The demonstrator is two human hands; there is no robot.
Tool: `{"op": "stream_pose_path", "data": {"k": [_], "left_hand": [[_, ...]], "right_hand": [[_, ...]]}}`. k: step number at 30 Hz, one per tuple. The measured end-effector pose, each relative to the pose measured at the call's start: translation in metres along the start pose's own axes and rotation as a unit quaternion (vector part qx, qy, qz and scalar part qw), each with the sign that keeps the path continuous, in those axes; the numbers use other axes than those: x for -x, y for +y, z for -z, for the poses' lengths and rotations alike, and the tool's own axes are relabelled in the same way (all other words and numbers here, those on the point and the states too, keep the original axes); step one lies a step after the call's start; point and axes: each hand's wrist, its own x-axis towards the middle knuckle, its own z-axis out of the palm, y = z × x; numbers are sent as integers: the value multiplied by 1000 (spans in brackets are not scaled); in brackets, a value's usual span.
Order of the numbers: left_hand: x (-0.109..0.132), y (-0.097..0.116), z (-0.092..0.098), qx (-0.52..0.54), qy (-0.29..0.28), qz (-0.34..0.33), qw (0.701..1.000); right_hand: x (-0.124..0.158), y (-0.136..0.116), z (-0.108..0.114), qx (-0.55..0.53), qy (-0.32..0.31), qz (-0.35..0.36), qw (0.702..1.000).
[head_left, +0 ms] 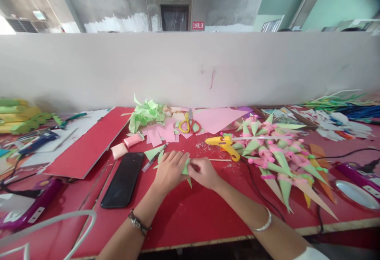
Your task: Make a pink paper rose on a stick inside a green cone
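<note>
My left hand (169, 171) and my right hand (204, 173) meet at the middle of the red table (190, 216). Both are closed on a small light green paper piece (186, 169), whose pointed tip sticks out below my fingers. A thin wooden stick (219, 160) lies just beyond my right hand. More green paper pieces (154, 153) and a pen-like tool (152, 162) lie by my left hand. A black phone (123, 179) rests to the left of my left forearm.
A yellow glue gun (224, 143) and yellow scissors (188, 124) lie behind my hands. A pile of green and pink paper cones (279, 157) fills the right. Pink sheets (216, 118), crumpled green paper (145, 114), pink rolls (126, 145) and purple devices (359, 175) surround them. A beige partition (190, 70) closes the back.
</note>
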Motion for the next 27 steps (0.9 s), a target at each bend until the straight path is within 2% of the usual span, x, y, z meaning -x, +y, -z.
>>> {"op": "stream_pose_path", "data": {"k": [12, 17, 22, 27], "left_hand": [[-2, 3, -2, -26, 4, 15, 1000], [-3, 2, -5, -23, 17, 16, 999], [-5, 3, -7, -13, 57, 6, 998], [-5, 4, -9, -9, 64, 8, 998]], "right_hand": [[-3, 5, 1, 28, -12, -5, 1000], [-3, 9, -1, -24, -4, -10, 1000], [-4, 13, -2, -121, -8, -33, 992], [-5, 13, -1, -149, -14, -42, 988]]}}
